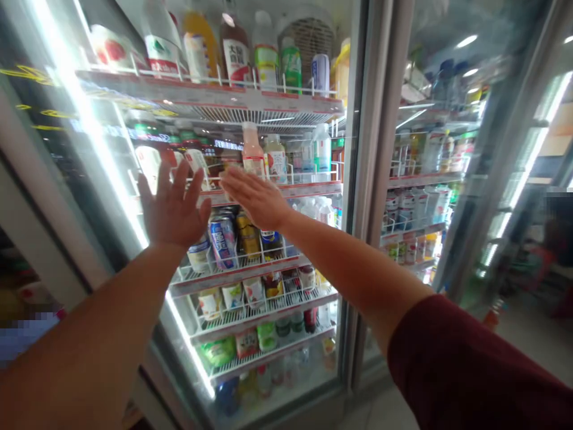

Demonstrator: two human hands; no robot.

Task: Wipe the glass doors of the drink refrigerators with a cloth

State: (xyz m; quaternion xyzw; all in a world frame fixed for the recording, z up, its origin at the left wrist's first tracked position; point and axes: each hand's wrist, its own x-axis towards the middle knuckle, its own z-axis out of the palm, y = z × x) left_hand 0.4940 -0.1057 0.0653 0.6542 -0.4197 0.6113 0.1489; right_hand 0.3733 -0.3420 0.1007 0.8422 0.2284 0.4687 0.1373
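Note:
Both my arms reach toward an upright drinks fridge with lit wire shelves. My left hand is raised with its fingers spread and holds nothing. Beside it, my right hand is stretched out flat, fingers straight and close together, also holding nothing. Whether either hand touches the glass, I cannot tell. Just above my right hand stands a pink bottle on the second shelf, next to a pale tea bottle. Below the hands are a blue-purple can and a gold can. My hands hide part of the second shelf.
Large bottles, among them a dark brown bottle, line the top shelf. Lower shelves hold cups and a green tub. A metal door frame separates this fridge from another glass-fronted fridge on the right. Reflections cross the glass.

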